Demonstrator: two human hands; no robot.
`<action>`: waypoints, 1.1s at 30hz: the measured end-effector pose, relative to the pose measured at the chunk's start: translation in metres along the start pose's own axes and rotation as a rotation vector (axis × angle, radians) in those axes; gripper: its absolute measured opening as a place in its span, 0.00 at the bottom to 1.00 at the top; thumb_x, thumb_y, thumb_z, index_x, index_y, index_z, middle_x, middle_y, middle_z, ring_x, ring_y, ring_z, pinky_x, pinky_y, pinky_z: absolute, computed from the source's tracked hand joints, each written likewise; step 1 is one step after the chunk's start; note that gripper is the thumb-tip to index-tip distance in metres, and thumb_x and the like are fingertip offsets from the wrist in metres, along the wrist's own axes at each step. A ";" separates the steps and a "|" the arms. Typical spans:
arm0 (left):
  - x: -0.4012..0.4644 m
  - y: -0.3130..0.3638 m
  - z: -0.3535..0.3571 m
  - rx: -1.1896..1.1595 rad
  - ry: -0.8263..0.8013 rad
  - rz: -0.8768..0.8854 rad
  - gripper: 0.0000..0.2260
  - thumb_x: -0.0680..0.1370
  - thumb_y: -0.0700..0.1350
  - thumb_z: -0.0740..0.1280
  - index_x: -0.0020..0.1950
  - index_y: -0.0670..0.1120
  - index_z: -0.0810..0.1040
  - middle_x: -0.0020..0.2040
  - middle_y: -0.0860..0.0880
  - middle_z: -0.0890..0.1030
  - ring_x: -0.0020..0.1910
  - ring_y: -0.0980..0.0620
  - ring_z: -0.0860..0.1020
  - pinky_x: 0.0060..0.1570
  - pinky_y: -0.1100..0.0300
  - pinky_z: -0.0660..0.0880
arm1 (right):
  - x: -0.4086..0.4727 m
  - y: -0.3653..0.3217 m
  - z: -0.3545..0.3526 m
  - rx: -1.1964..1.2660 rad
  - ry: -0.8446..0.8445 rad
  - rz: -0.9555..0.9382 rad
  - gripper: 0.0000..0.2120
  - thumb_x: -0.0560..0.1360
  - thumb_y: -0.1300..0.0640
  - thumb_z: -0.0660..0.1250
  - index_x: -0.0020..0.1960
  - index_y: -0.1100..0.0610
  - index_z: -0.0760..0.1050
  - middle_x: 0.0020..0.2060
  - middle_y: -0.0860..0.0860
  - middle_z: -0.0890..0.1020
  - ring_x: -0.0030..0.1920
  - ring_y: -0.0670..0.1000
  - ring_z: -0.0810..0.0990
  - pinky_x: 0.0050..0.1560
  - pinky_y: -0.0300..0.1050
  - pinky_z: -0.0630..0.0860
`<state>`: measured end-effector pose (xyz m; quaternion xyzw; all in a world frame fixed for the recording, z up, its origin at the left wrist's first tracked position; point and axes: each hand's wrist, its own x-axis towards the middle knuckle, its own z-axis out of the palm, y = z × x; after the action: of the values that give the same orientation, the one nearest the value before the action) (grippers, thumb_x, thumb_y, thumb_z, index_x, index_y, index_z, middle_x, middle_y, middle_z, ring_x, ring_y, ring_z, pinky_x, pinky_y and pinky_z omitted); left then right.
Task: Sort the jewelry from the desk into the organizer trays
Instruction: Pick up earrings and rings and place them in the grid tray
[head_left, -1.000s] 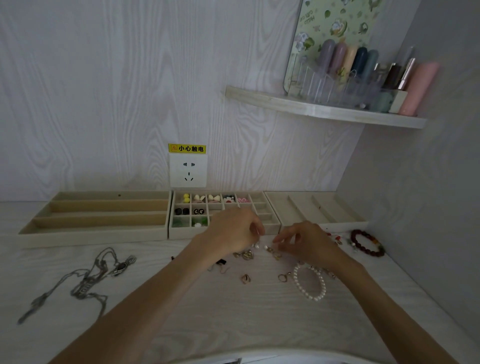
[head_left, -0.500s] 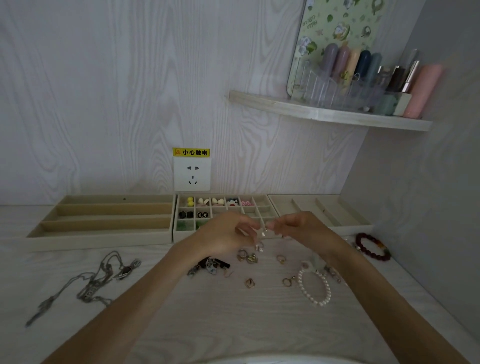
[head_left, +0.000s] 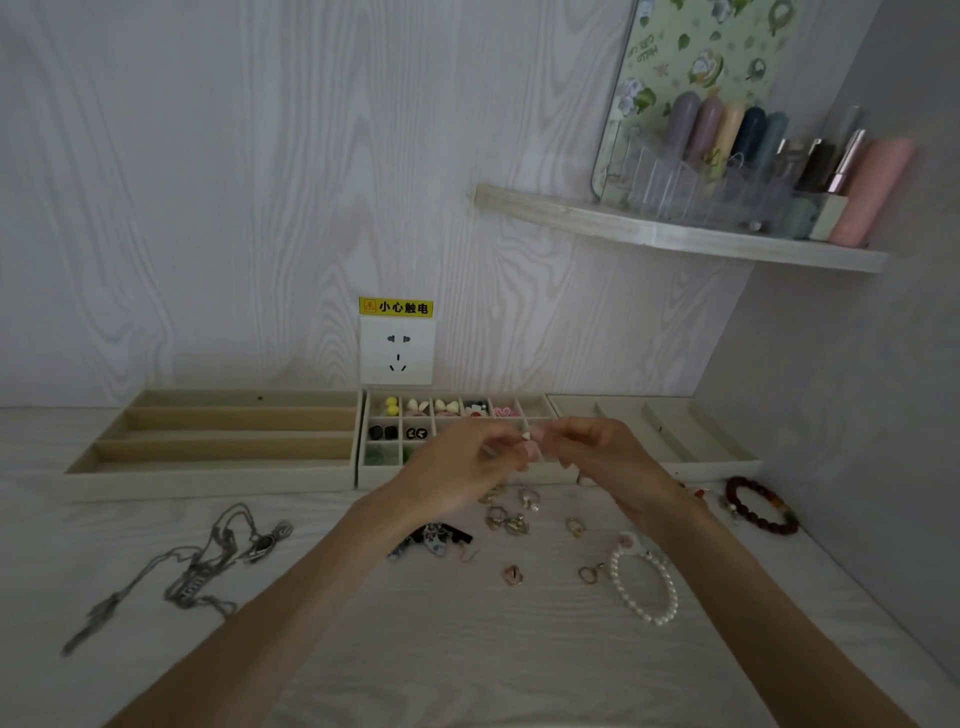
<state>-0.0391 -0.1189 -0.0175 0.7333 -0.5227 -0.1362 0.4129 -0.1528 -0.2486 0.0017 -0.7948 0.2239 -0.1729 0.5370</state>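
A yellow label (head_left: 396, 307) reading 小心触电 is sitting above the socket (head_left: 397, 353). Both hands are hovering over the grid tray (head_left: 363, 470), the left hand (head_left: 457, 467) and right hand (head_left: 608, 457) pinching one small white earring (head_left: 527, 436) between curled fingers. More jewelry (head_left: 511, 522) is lying on the tabletop (head_left: 467, 649), with bare tabletop nearer the person.

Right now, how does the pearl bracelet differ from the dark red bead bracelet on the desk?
The pearl bracelet is white with small beads; the red bracelet is dark with bigger beads. The pearl bracelet lies nearer the person, by the right forearm; the red bracelet lies farther right, near the side wall. Both lie flat on the desk, outside the trays.
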 end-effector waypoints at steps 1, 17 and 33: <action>0.000 -0.002 0.001 0.010 0.004 -0.006 0.11 0.79 0.54 0.62 0.48 0.50 0.81 0.43 0.56 0.81 0.44 0.59 0.79 0.50 0.54 0.77 | 0.000 0.000 0.002 -0.013 0.037 -0.037 0.02 0.72 0.55 0.70 0.45 0.51 0.81 0.33 0.43 0.78 0.32 0.36 0.75 0.33 0.24 0.68; 0.012 -0.008 -0.010 0.164 -0.054 -0.081 0.15 0.79 0.56 0.60 0.60 0.53 0.78 0.53 0.55 0.80 0.42 0.60 0.75 0.49 0.58 0.74 | 0.011 -0.001 0.003 -0.225 0.036 -0.175 0.03 0.73 0.50 0.68 0.44 0.45 0.81 0.40 0.48 0.84 0.42 0.53 0.80 0.36 0.28 0.71; 0.041 -0.051 -0.072 0.262 0.022 -0.216 0.11 0.78 0.50 0.64 0.60 0.56 0.77 0.54 0.59 0.79 0.50 0.58 0.77 0.56 0.55 0.74 | 0.090 -0.024 0.021 -0.529 0.036 -0.312 0.05 0.67 0.51 0.75 0.43 0.49 0.84 0.34 0.43 0.80 0.28 0.40 0.73 0.34 0.31 0.67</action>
<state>0.0569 -0.1158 -0.0018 0.8342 -0.4496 -0.1026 0.3024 -0.0624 -0.2740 0.0192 -0.9287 0.1457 -0.2028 0.2742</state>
